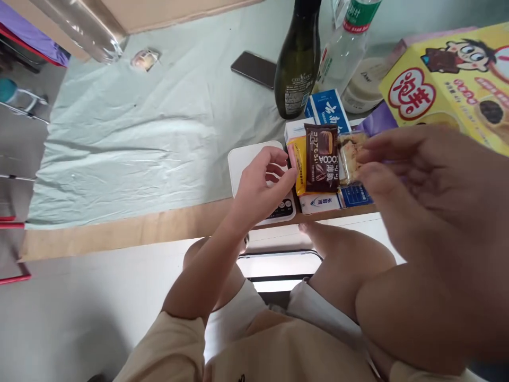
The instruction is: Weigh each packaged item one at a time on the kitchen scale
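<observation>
Where cloth [131,143] spreads, room leftward.

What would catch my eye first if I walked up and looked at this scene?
Probably the brown cocoa snack packet, held up in the middle between the left hand and the right hand, with a yellow packet beside it. Next, the bright yellow cartoon box at the far right, and the dark green bottle standing behind on the pale cloth.
</observation>
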### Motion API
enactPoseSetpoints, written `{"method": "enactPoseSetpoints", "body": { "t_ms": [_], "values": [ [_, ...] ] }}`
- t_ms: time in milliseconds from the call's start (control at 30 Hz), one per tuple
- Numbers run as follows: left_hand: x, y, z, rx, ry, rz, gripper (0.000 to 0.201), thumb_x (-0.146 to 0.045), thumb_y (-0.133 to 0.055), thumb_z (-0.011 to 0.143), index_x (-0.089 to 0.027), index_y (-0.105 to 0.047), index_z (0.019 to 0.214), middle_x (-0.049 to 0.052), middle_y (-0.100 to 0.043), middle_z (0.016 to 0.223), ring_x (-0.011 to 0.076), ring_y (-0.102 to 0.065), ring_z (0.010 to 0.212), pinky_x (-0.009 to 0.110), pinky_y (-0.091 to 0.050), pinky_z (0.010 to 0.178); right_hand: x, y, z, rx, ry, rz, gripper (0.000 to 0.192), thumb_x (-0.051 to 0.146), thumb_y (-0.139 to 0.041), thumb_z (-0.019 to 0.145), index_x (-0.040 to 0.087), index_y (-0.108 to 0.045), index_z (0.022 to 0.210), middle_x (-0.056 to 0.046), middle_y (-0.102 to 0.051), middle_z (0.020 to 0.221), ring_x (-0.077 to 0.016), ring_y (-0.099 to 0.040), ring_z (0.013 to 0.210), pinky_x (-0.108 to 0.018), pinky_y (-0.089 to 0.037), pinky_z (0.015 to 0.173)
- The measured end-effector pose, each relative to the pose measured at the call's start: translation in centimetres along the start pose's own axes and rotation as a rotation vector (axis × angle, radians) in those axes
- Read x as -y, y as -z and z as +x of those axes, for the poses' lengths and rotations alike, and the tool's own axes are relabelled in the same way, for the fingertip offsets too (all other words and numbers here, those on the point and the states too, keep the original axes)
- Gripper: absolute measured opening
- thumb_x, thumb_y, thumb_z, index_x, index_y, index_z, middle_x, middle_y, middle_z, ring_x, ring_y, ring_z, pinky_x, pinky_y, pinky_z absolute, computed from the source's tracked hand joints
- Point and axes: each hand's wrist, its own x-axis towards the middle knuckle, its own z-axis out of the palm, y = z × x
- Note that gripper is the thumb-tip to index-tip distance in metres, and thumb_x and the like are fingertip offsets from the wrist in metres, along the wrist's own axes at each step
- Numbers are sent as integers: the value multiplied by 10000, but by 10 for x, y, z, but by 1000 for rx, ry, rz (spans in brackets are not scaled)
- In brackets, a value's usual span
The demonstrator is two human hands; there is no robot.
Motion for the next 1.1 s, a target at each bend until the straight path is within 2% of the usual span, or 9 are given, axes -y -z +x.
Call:
{"method": "enactPoseSetpoints", "body": {
  "t_ms": [67, 167, 267, 333, 467, 667, 800, 967, 1100],
  "values": [
    [3, -4, 3, -22, -5, -1, 241, -308, -715, 844, -206, -609, 1035, 38, -680, 1105, 87, -637, 801, 203, -523, 655, 3, -5, 6, 86, -14, -44, 307, 399, -648, 936, 242, -740, 1184, -36, -814, 997, -156, -724, 653, -364, -596, 682],
    [8, -9, 8, -36, -113, -8, 267, -303, -747, 862, -215, -624, 1082, 49, -653, 1148, 76, -581, 749, 225, -487, 627, -2, -9, 9, 201, 87, -73, 377, 404, -614, 966, 233, -690, 1293, -77, -803, 1209, -161, -736, 663, -364, -632, 711],
    [11, -13, 10, 3, -238, -15, 199, -340, -754, 918, -231, -652, 1050, 20, -588, 965, 85, -475, 676, 259, -453, 612, -9, -10, 9, 219, 116, -85, 415, 430, -614, 967, 237, -671, 1330, -85, -813, 1143, -184, -755, 680, -318, -616, 613],
    [12, -17, 9, 17, -261, -10, 171, -364, -740, 954, -240, -661, 1040, 6, -536, 869, 97, -446, 661, 265, -431, 595, -12, -11, 10, 229, 124, -101, 446, 450, -627, 952, 230, -669, 1337, -92, -811, 1163, -193, -764, 687, -325, -618, 602],
    [9, -25, 6, 17, -184, -19, 199, -372, -753, 965, -237, -645, 1064, -5, -538, 813, 100, -455, 648, 251, -418, 565, -12, -15, 11, 242, 110, -133, 439, 449, -605, 961, 219, -668, 1328, -117, -766, 1335, -215, -783, 750, -357, -630, 610],
    [3, -33, 6, -99, -52, 65, 269, -305, -848, 875, -222, -644, 1030, 8, -639, 909, 100, -558, 710, 229, -480, 583, -9, -21, 16, 243, 87, -92, 331, 379, -635, 936, 249, -681, 1238, -61, -813, 1136, -208, -775, 725, -340, -623, 628],
    [1, -31, 6, -76, 45, 9, 345, -334, -880, 838, -234, -589, 995, -40, -614, 849, 62, -540, 598, 219, -479, 543, -9, -24, 19, 246, 72, -47, 310, 370, -611, 950, 250, -679, 1227, -37, -814, 1073, -181, -755, 679, -332, -601, 637],
    [1, -27, 6, -67, 59, -26, 406, -353, -895, 812, -246, -523, 935, -59, -624, 768, 73, -533, 583, 228, -443, 516, -6, -25, 21, 235, 16, 8, 306, 428, -629, 940, 255, -697, 1184, -30, -829, 1052, -181, -750, 657, -350, -559, 624],
    [5, -24, 4, -63, 49, -32, 366, -322, -874, 831, -251, -554, 994, -60, -668, 734, 98, -591, 633, 244, -478, 564, -5, -29, 20, 193, -36, -63, 300, 448, -645, 933, 260, -741, 1146, -34, -836, 1005, -204, -749, 671, -372, -540, 638]
  ]
}}
